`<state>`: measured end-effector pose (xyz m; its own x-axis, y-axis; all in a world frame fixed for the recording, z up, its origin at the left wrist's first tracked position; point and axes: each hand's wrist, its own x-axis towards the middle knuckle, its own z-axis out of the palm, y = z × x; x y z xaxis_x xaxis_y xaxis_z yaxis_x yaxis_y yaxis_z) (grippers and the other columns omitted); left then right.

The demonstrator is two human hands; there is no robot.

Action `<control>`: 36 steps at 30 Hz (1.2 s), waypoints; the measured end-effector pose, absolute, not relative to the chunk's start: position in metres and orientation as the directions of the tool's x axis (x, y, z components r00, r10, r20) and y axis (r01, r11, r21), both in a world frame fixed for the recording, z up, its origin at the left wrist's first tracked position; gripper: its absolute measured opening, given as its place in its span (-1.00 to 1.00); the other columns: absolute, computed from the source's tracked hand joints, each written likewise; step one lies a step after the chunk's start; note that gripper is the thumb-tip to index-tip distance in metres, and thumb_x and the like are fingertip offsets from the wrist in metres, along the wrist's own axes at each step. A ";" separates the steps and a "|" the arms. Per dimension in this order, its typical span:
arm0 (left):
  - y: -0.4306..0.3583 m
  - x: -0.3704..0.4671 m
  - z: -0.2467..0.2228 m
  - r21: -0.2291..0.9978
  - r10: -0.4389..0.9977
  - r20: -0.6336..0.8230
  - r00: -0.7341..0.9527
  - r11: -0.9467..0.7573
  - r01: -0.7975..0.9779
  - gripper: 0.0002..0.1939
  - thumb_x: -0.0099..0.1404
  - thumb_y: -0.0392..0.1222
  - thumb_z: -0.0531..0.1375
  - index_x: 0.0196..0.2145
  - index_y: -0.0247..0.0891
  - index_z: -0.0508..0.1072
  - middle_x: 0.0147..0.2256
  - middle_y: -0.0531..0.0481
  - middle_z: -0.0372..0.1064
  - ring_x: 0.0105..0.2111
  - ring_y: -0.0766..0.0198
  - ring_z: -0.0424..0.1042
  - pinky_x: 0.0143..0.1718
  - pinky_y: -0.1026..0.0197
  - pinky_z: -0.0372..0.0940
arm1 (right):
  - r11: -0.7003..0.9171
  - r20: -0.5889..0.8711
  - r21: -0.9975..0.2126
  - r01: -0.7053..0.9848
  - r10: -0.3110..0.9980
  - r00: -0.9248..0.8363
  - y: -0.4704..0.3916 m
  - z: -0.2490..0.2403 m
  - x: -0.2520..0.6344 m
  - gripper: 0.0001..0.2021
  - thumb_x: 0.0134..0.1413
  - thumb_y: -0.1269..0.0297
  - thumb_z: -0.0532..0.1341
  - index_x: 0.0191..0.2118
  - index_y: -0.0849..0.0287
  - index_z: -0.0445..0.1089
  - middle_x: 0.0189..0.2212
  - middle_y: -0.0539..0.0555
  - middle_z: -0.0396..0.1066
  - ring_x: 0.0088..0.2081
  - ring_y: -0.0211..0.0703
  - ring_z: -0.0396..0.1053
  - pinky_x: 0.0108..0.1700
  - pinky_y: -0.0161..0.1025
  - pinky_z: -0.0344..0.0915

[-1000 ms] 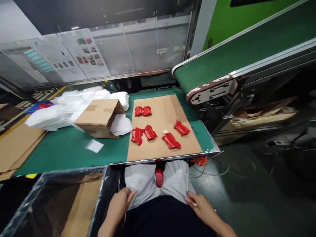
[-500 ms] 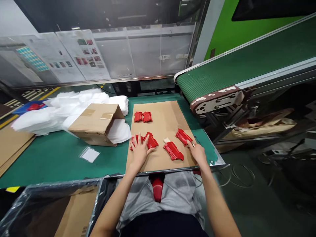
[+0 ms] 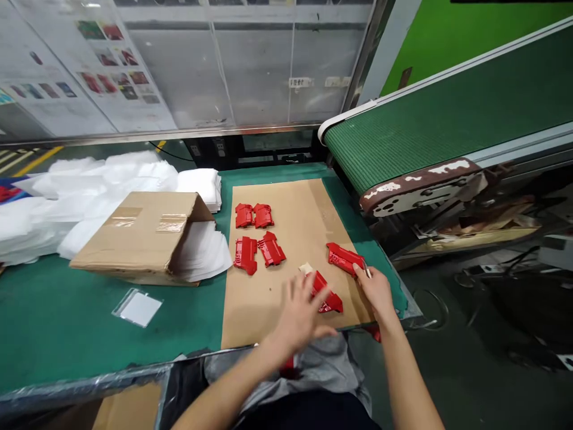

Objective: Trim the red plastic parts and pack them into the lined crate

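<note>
The right hand (image 3: 376, 292) has its grip closed around a slim, pale-tipped tool (image 3: 367, 270), with the fingertips at the near end of the rightmost red plastic part (image 3: 344, 258). That part lies on a brown cardboard sheet (image 3: 290, 221), its far end pointing up and to the left of this grip.

The left hand (image 3: 299, 313) is blurred, its grip open and fingers spread — over the cardboard sheet, to the left of the right hand's grip. The lower red plastic part (image 3: 330, 295) lies just beyond and to the right of the left palm, partly behind the fingers; whether they touch it, I cannot tell. A small cream-coloured piece (image 3: 306, 269) sits at its upper end.

Farther off, up and to the left of the left grip, four more red plastic parts (image 3: 245, 255) lie in two pairs, one pair behind the other. Left of them, an open cardboard box (image 3: 138, 233) lies on its side on the green-topped table (image 3: 80, 310), its mouth toward the parts and white sheets (image 3: 203, 251) spilling out. A clear sleeve with a white card (image 3: 139, 307) lies nearer, well left of both grips. Beyond the right grip — past the table's far right corner — a green conveyor belt (image 3: 430, 125) slopes upward.
</note>
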<state>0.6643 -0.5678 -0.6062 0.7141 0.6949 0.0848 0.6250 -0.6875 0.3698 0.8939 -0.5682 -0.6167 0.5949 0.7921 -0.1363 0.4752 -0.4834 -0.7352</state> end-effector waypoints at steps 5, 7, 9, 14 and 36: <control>-0.606 0.696 -0.641 0.489 0.678 -0.004 0.735 -0.640 0.593 -0.05 0.08 0.17 0.32 0.34 -0.01 0.02 0.38 -0.31 -0.19 0.36 -0.31 -0.21 0.22 -0.57 -0.22 | -0.344 -0.087 -0.898 0.275 0.750 0.656 -0.594 -0.612 0.900 -0.42 -0.21 -0.42 0.14 -0.56 0.08 0.14 -0.72 -0.11 0.11 -0.62 -0.28 0.04 -0.55 -0.29 0.00; -0.603 0.688 -0.639 0.573 0.690 -0.012 0.723 -0.588 0.571 -0.12 0.11 0.13 0.32 0.31 0.02 0.09 0.38 -0.29 -0.16 0.37 -0.29 -0.22 0.21 -0.58 -0.32 | -0.297 -0.041 -0.916 0.270 0.739 0.673 -0.611 -0.603 0.898 -0.43 -0.16 -0.39 0.17 -0.57 0.07 0.09 -0.72 -0.15 0.02 -0.63 -0.31 -0.01 -0.57 -0.32 -0.02; -0.603 0.673 -0.629 0.742 0.739 0.036 0.673 -0.471 0.477 -0.15 0.12 0.18 0.29 0.31 0.01 0.11 0.38 -0.27 -0.18 0.38 -0.27 -0.28 0.24 -0.54 -0.41 | -0.247 0.068 -0.899 0.361 0.736 0.674 -0.631 -0.591 0.887 -0.46 -0.03 -0.31 0.17 -0.58 0.07 0.05 -0.71 -0.16 -0.01 -0.65 -0.34 -0.02 -0.59 -0.33 -0.04; -0.631 0.645 -0.588 0.910 0.871 -0.167 0.463 0.316 -0.267 0.10 0.07 0.48 0.11 0.38 -0.08 -0.18 0.33 -0.32 -0.01 0.31 -0.16 0.06 0.29 -0.26 -0.02 | 0.289 0.651 -0.453 0.843 0.754 0.091 -0.671 -0.565 0.823 -0.73 0.26 0.27 0.17 -0.49 0.13 0.27 -0.68 -0.10 0.24 -0.63 -0.32 0.17 -0.51 -0.29 0.04; -0.695 0.592 -0.526 0.426 0.599 -0.472 0.648 0.798 -0.427 -0.26 0.26 0.37 -0.01 0.06 -0.31 0.42 -0.25 -0.19 0.55 -0.23 -0.03 0.56 -0.26 0.10 0.45 | 0.600 0.512 -0.169 0.782 0.732 -0.450 -0.667 -0.489 0.760 -0.70 0.41 0.24 -0.02 -0.26 0.20 0.39 -0.50 -0.01 0.26 -0.45 -0.23 0.15 -0.37 -0.26 0.06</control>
